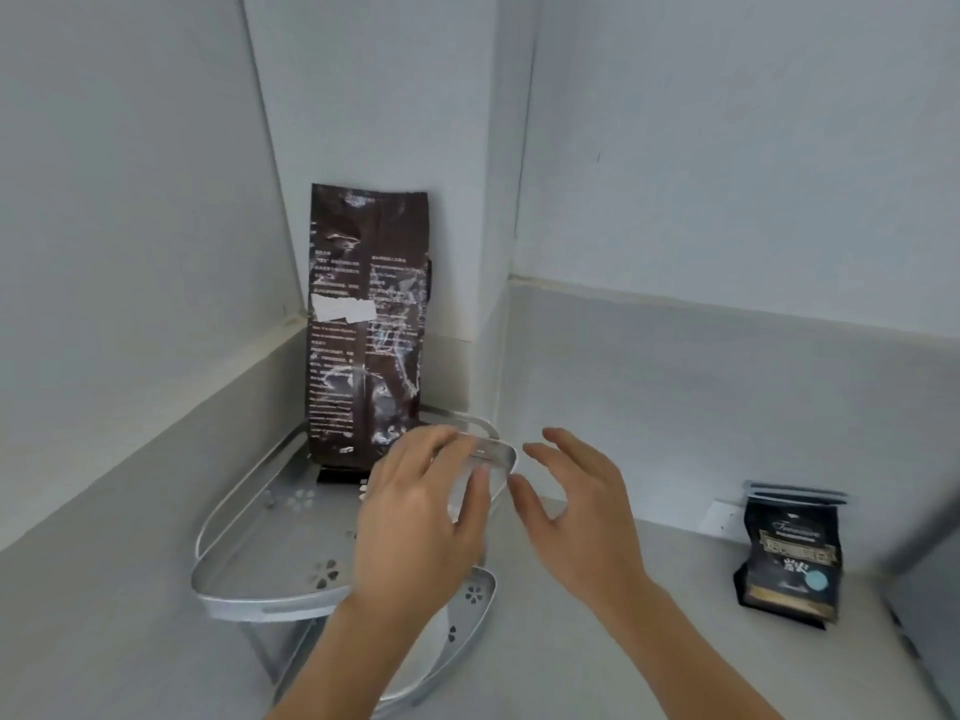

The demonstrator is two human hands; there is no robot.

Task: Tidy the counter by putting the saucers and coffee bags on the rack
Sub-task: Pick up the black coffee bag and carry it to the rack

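A silver two-tier corner rack stands in the counter's corner. On its top tier a tall dark brown coffee bag stands upright against the wall. A small black coffee bag stands on the counter at the right, well away from the rack. My left hand is over the right corner of the top tier, fingers spread and curved by the rim, with nothing in it. My right hand hovers just right of that corner, fingers apart and empty. No saucer is in view.
The rack's lower tier shows below my left wrist. Grey walls close in the corner on the left and at the back. The grey counter stretches to the right. A small white plate sits on the wall behind the small bag.
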